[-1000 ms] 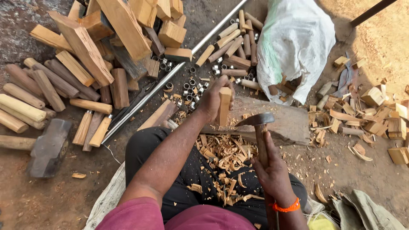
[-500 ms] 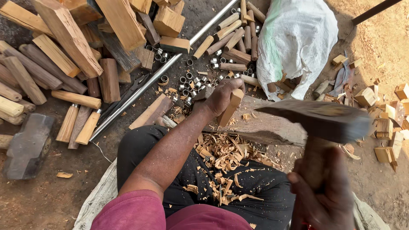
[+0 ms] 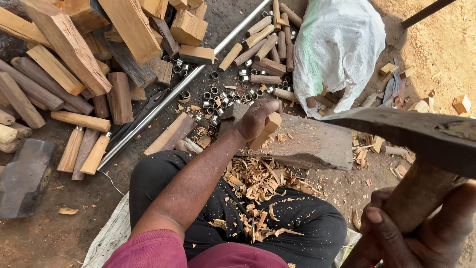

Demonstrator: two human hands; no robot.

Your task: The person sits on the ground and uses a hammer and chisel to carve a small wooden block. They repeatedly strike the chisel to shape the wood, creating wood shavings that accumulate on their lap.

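Observation:
My left hand (image 3: pixel 255 118) grips a short pale wooden piece (image 3: pixel 266 130) and holds it tilted, its lower end resting on a flat wooden chopping block (image 3: pixel 312 144). My right hand (image 3: pixel 419 233) is raised close to the camera at the lower right, closed around the wooden handle (image 3: pixel 414 196) of an adze-like tool. The tool's dark metal head (image 3: pixel 401 129) stretches across the right side, above and to the right of the block. Wood shavings (image 3: pixel 258 198) lie on my lap and black trousers.
Rough timber blocks and rounded handle blanks (image 3: pixel 74 64) are piled at the left. A long metal rod (image 3: pixel 183 84) runs diagonally, with several small metal rings (image 3: pixel 223 97) beside it. A white sack (image 3: pixel 337 44) with wood pieces sits upper right. A heavy hammer head (image 3: pixel 22 178) lies at left.
My right hand has lifted the tool from beside the block up toward the camera, so its head now looms large. My left hand keeps the wooden piece on the block.

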